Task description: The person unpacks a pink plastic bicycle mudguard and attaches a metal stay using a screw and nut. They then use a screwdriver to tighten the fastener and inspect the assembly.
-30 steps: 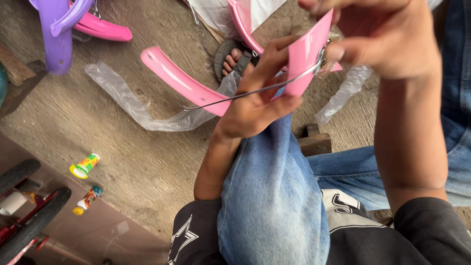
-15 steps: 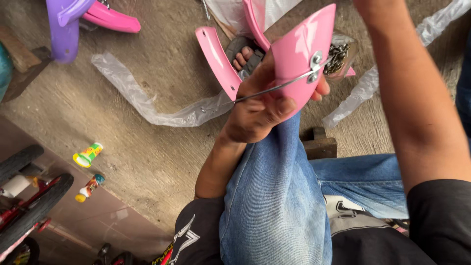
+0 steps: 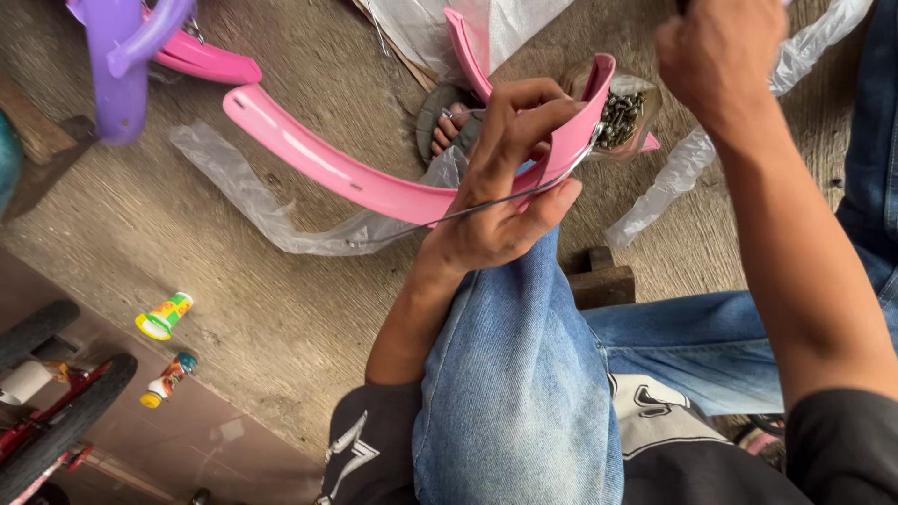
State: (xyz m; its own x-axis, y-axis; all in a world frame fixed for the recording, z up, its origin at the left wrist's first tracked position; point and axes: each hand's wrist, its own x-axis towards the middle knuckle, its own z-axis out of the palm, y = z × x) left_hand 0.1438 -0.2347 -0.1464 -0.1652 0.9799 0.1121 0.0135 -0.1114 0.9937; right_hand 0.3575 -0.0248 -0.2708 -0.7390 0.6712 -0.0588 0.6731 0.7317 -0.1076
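- The left hand (image 3: 510, 201) is pinching a pink bicycle fender (image 3: 571, 150) and its thin wire stay (image 3: 486, 208) above the knee; fingers (image 3: 524, 98) are curling over its edge.
- The right hand (image 3: 720, 61) is hovering right, fisted; contents unclear.
- The stay could be slipping loose if the pinch eases.
- The fender could be dropping toward the bag of screws (image 3: 622, 117) on the floor.

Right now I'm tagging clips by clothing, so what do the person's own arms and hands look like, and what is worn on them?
Both hands are bare: no gloves, rings or watch show on the left hand or the right hand. Both forearms are uncovered too. A dark sleeve ends at the right upper arm; the left arm meets a black shirt with white print. Faded blue jeans cover the legs.
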